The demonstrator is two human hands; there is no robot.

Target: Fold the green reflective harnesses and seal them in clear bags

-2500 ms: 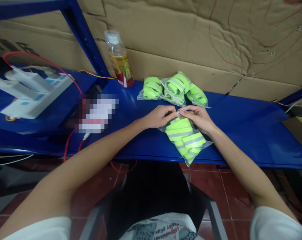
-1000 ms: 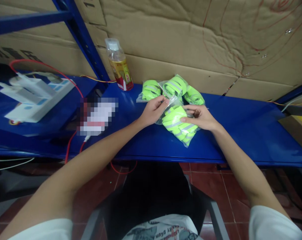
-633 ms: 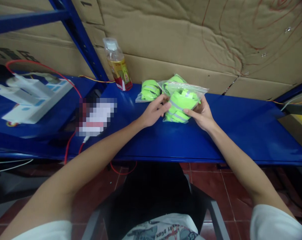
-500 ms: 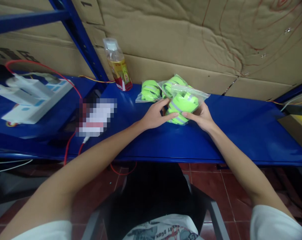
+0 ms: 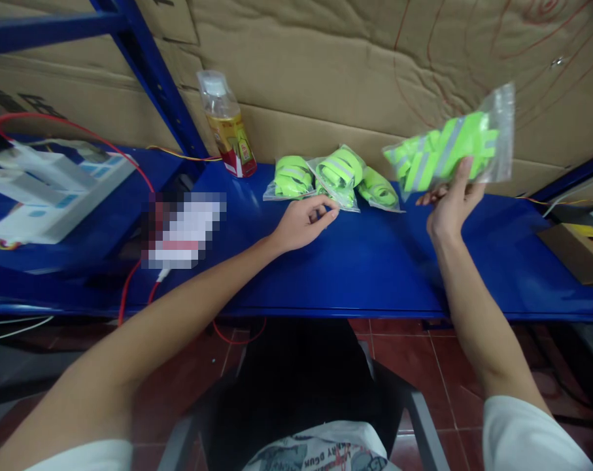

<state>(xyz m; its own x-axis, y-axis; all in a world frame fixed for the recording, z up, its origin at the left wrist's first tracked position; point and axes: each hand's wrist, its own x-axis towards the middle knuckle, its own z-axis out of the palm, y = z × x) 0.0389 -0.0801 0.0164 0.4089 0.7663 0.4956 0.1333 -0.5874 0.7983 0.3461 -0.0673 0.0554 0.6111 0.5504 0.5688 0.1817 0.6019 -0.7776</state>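
My right hand [image 5: 453, 206] is raised at the right and grips a clear plastic bag of folded neon-green reflective straps [image 5: 440, 154] with silver stripes. The thumb lies across the front of this bag; the other fingers are partly hidden behind it. Low over the table, my left hand [image 5: 306, 224] is loosely curled, thumb apart from the fingers, with nothing visible in it. Just beyond it lie similar bags of coiled green straps: a left bag [image 5: 293, 178], a middle bag [image 5: 341, 171] and a right bag [image 5: 378, 190]. The left fingertips are close to the middle bag; contact is unclear.
A drink bottle [image 5: 230, 134] stands against the cardboard wall [image 5: 296, 65] behind the blue table [image 5: 365, 275]. Leftward are a white power strip [image 5: 65, 203], a red cable [image 5: 127, 288] and a blurred-out pale object [image 5: 186, 229]. A cardboard box [image 5: 573, 252] sits at the right end.
My right hand has lifted a bag of straps up and to the right, away from my left hand. The left hand has let go of it, and the right bag on the table is now uncovered.
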